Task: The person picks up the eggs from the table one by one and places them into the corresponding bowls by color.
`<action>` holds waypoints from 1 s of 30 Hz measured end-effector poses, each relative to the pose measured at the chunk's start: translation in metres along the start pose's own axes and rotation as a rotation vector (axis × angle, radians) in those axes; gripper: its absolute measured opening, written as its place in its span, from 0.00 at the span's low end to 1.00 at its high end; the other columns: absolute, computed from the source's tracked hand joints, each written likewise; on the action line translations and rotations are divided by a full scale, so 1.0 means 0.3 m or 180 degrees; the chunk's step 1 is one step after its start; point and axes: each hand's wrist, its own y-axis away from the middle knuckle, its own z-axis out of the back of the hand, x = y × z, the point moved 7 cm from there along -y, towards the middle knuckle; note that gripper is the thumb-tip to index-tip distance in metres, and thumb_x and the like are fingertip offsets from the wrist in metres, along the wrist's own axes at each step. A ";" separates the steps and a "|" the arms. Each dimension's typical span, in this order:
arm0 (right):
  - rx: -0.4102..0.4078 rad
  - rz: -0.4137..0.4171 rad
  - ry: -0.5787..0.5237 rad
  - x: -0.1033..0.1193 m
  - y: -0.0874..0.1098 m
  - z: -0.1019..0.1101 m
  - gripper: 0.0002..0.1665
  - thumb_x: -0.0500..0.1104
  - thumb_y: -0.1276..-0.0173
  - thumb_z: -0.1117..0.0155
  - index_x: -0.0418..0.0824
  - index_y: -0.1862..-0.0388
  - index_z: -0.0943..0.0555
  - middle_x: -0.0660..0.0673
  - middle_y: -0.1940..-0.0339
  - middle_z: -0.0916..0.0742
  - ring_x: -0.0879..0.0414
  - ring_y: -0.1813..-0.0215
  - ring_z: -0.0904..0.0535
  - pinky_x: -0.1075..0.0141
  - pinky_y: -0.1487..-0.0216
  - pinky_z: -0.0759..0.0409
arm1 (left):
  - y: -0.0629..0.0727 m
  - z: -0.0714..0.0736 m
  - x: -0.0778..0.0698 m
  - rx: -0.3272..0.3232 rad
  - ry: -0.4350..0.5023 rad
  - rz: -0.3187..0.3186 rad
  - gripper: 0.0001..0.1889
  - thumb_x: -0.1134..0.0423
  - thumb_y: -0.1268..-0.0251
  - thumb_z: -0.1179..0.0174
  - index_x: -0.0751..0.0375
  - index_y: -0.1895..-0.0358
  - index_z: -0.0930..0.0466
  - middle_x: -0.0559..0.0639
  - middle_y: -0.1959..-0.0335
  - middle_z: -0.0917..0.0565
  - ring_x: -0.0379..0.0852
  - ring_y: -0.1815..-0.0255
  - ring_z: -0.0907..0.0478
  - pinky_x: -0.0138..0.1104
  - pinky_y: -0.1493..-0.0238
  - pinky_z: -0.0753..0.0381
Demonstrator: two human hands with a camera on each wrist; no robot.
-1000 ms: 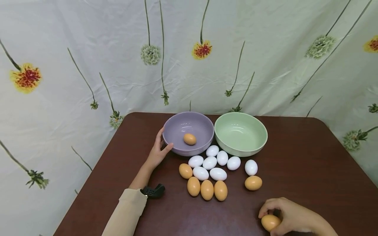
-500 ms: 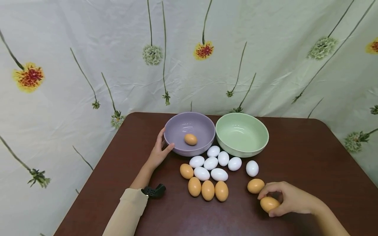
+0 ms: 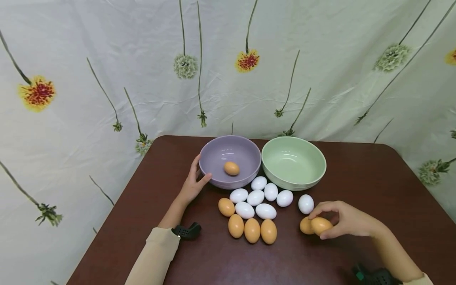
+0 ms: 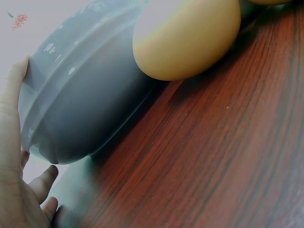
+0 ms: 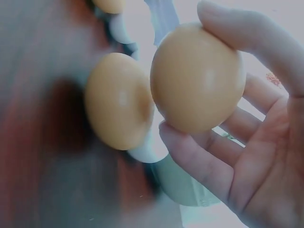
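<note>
My left hand [image 3: 190, 188] rests against the left side of a purple bowl [image 3: 213, 180], thumb near the front rim, fingers spread along its side. One brown egg [image 3: 232, 168] lies inside that bowl. With thumb and fingertips, my right hand [image 3: 350, 219] pinches a brown egg [image 3: 321, 226]. In the head view it overlaps a second brown egg [image 3: 305, 225] on the table; the right wrist view shows that egg [image 5: 116, 102] close beside the held one [image 5: 197, 78]. Whether they touch, I cannot tell. A white egg [image 3: 306, 204] lies just behind them.
A green bowl [image 3: 293, 185] stands right of the purple one. Several white eggs [image 3: 255, 198] cluster before the bowls, with several brown eggs [image 3: 252, 230] along their near and left sides. The dark wooden table [image 3: 370, 178] ends at a flowered cloth [image 3: 228, 79].
My right hand has moved forward with its brown egg, up to the brown egg lying near the white one. The left hand has stayed at the purple bowl.
</note>
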 end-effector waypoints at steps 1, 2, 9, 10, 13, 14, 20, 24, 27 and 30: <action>-0.0021 0.0012 0.0026 0.003 -0.008 0.007 0.24 0.30 0.45 0.26 0.38 0.49 0.19 0.45 0.55 0.16 0.61 0.55 0.21 0.63 0.64 0.17 | 0.001 0.001 0.001 0.0001 0.0010 0.0009 0.42 0.63 0.30 0.43 0.53 0.21 0.60 0.57 0.21 0.58 0.66 0.26 0.50 0.55 0.29 0.48; -0.0042 0.0022 0.0047 0.004 -0.016 0.015 0.24 0.30 0.45 0.26 0.38 0.49 0.19 0.45 0.55 0.16 0.61 0.55 0.21 0.63 0.64 0.17 | 0.001 0.002 -0.005 0.0015 0.0032 0.0036 0.42 0.64 0.30 0.43 0.54 0.21 0.60 0.57 0.21 0.58 0.66 0.25 0.51 0.55 0.29 0.49; -0.0174 0.0071 0.0064 0.007 -0.077 0.059 0.23 0.31 0.45 0.26 0.34 0.49 0.19 0.42 0.55 0.16 0.60 0.55 0.21 0.62 0.64 0.17 | 0.023 0.003 -0.120 0.0083 0.0040 0.0078 0.41 0.70 0.32 0.45 0.66 0.22 0.60 0.65 0.22 0.58 0.68 0.26 0.51 0.56 0.29 0.48; -0.0200 0.0056 0.0068 0.006 -0.087 0.066 0.23 0.31 0.44 0.26 0.33 0.49 0.20 0.40 0.54 0.16 0.60 0.54 0.21 0.62 0.64 0.17 | 0.024 0.003 -0.121 0.0083 0.0038 0.0087 0.41 0.69 0.32 0.45 0.65 0.22 0.60 0.64 0.22 0.58 0.68 0.26 0.51 0.55 0.29 0.48; -0.0264 -0.0050 0.0090 0.001 -0.111 0.085 0.23 0.32 0.44 0.26 0.34 0.48 0.19 0.37 0.53 0.16 0.61 0.53 0.21 0.62 0.63 0.17 | 0.024 0.002 -0.118 0.0091 0.0034 0.0109 0.41 0.69 0.32 0.44 0.64 0.22 0.61 0.64 0.22 0.58 0.69 0.26 0.51 0.56 0.29 0.49; -0.0279 -0.0082 0.0107 0.001 -0.118 0.090 0.23 0.33 0.43 0.26 0.35 0.48 0.19 0.38 0.53 0.16 0.61 0.53 0.21 0.62 0.62 0.17 | 0.024 0.002 -0.118 0.0094 0.0028 0.0102 0.41 0.68 0.32 0.44 0.65 0.22 0.61 0.64 0.22 0.58 0.69 0.26 0.51 0.56 0.29 0.48; -0.0356 -0.0150 0.0113 0.010 -0.169 0.110 0.23 0.33 0.44 0.25 0.35 0.48 0.18 0.46 0.52 0.15 0.60 0.55 0.20 0.62 0.62 0.17 | 0.023 0.003 -0.122 0.0092 0.0016 0.0074 0.41 0.69 0.32 0.45 0.66 0.23 0.61 0.65 0.22 0.58 0.69 0.26 0.51 0.56 0.29 0.49; -0.0443 -0.0199 0.0121 0.017 -0.204 0.121 0.23 0.32 0.44 0.25 0.28 0.49 0.20 0.42 0.54 0.15 0.60 0.56 0.20 0.60 0.63 0.16 | 0.023 0.005 -0.125 0.0093 0.0010 0.0095 0.41 0.69 0.32 0.45 0.67 0.23 0.61 0.66 0.22 0.59 0.71 0.27 0.51 0.57 0.30 0.49; -0.0516 -0.0286 0.0113 0.019 -0.224 0.124 0.23 0.33 0.44 0.25 0.28 0.49 0.20 0.41 0.54 0.15 0.60 0.55 0.21 0.59 0.61 0.16 | 0.025 0.004 -0.128 0.0101 0.0022 0.0123 0.41 0.69 0.32 0.45 0.67 0.23 0.62 0.66 0.22 0.59 0.72 0.27 0.50 0.58 0.30 0.49; -0.0609 -0.0353 0.0077 0.020 -0.243 0.126 0.23 0.34 0.44 0.25 0.29 0.49 0.20 0.42 0.55 0.15 0.60 0.54 0.21 0.60 0.59 0.17 | 0.025 0.003 -0.127 0.0110 0.0030 0.0158 0.42 0.69 0.32 0.45 0.67 0.23 0.62 0.66 0.22 0.59 0.72 0.27 0.50 0.58 0.30 0.50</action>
